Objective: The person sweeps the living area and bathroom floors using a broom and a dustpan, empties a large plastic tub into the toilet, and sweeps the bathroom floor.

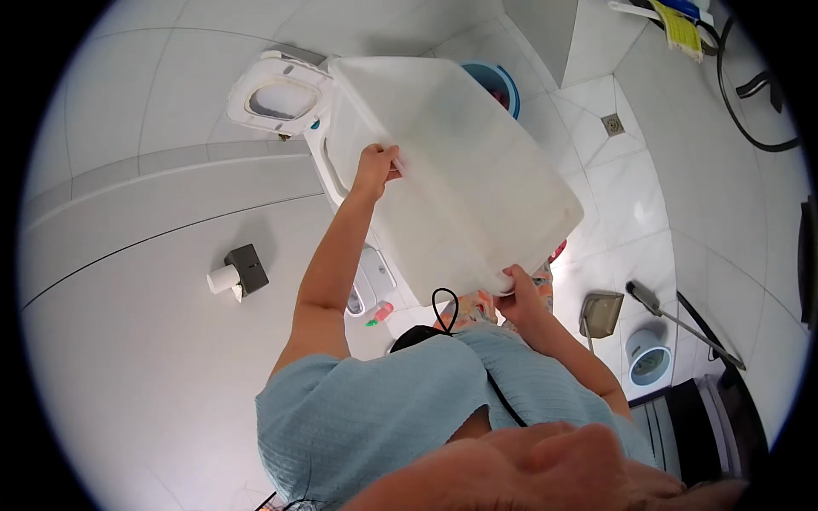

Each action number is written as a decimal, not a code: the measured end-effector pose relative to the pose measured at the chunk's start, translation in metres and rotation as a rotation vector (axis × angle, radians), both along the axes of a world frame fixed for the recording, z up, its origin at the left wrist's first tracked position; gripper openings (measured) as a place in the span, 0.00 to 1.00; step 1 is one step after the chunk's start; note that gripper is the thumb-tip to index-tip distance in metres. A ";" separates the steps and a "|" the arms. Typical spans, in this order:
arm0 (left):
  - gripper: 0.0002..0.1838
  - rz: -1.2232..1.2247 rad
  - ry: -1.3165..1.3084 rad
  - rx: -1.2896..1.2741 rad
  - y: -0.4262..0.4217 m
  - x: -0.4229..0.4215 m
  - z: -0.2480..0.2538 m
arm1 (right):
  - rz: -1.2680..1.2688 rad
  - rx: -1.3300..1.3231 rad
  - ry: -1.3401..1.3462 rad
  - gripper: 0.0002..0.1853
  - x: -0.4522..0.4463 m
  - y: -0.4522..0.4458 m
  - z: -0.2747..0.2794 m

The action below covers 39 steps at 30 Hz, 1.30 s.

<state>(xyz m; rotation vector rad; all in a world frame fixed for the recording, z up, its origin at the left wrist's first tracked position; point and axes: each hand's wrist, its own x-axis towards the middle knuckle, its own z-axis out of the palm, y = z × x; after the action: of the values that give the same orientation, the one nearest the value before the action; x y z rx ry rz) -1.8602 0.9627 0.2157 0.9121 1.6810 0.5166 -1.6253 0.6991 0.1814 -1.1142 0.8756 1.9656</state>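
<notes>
A large whitish translucent plastic bin (477, 162) is held up in front of my body, tilted, over a white toilet (320, 166). My left hand (375, 169) grips its rim on the left side, fingers wrapped round the edge. Near the bottom corner, close to my waist, my right hand (518, 294) is closed on the rim too. The toilet's raised seat and lid (281, 98) show beyond the bin's upper left edge. The bin hides much of the toilet and floor.
Behind the bin stands a blue bucket (503, 89). To the right are a dustpan (601, 313), a brush (643, 296) and a light blue bin (648, 358). A dark paper holder (247, 271) is on the left wall. A floor drain (613, 124) lies at upper right.
</notes>
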 end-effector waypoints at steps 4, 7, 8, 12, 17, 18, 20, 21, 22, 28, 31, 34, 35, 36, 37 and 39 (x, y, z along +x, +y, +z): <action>0.23 0.000 -0.017 0.026 -0.008 -0.012 0.004 | -0.036 -0.018 -0.008 0.10 -0.014 0.007 0.019; 0.36 -0.072 -0.015 0.030 -0.046 0.013 0.028 | -0.015 0.009 0.013 0.10 -0.021 0.010 0.032; 0.42 -0.126 0.005 0.019 -0.059 0.022 0.035 | 0.005 0.025 0.019 0.11 -0.024 0.011 0.037; 0.44 -0.112 0.187 0.082 -0.056 0.025 0.043 | -0.013 -0.039 0.027 0.10 -0.051 0.015 0.046; 0.39 -0.163 0.480 0.282 -0.048 0.015 0.007 | -0.070 -0.026 0.140 0.09 -0.069 0.012 0.038; 0.38 -0.195 0.550 0.450 -0.047 0.015 0.002 | -0.076 -0.027 0.139 0.09 -0.070 0.013 0.039; 0.37 -0.214 0.577 0.434 -0.044 0.022 0.005 | -0.074 -0.068 0.171 0.09 -0.073 0.016 0.039; 0.37 -0.227 0.607 0.420 -0.042 0.027 0.011 | -0.074 -0.069 0.174 0.09 -0.074 0.017 0.036; 0.37 -0.228 0.611 0.418 -0.040 0.031 0.014 | -0.101 -0.095 0.177 0.08 -0.076 0.018 0.031; 0.35 -0.258 0.715 0.361 -0.025 0.042 0.000 | -0.122 -0.093 0.171 0.07 -0.077 0.028 0.017; 0.35 -0.273 0.791 0.355 -0.019 0.048 -0.006 | -0.148 -0.122 0.176 0.07 -0.077 0.037 0.011; 0.35 -0.291 0.798 0.280 -0.017 0.058 -0.008 | -0.179 -0.155 0.198 0.07 -0.078 0.037 0.001; 0.35 -0.316 0.828 0.267 -0.018 0.060 -0.009 | -0.187 -0.148 0.215 0.08 -0.079 0.035 -0.003; 0.35 -0.341 0.859 0.253 -0.019 0.062 -0.011 | -0.192 -0.152 0.221 0.08 -0.080 0.034 -0.007; 0.35 -0.348 0.863 0.249 -0.020 0.065 -0.013 | -0.190 -0.180 0.246 0.08 -0.082 0.031 -0.011; 0.35 -0.406 0.886 0.185 -0.023 0.073 -0.008 | -0.195 -0.214 0.277 0.08 -0.088 0.024 -0.020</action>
<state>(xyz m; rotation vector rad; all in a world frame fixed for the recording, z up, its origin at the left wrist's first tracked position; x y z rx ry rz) -1.7870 0.9398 0.2076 1.7386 2.1449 -0.0434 -1.7134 0.7231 0.1612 -0.8445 1.3159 1.9223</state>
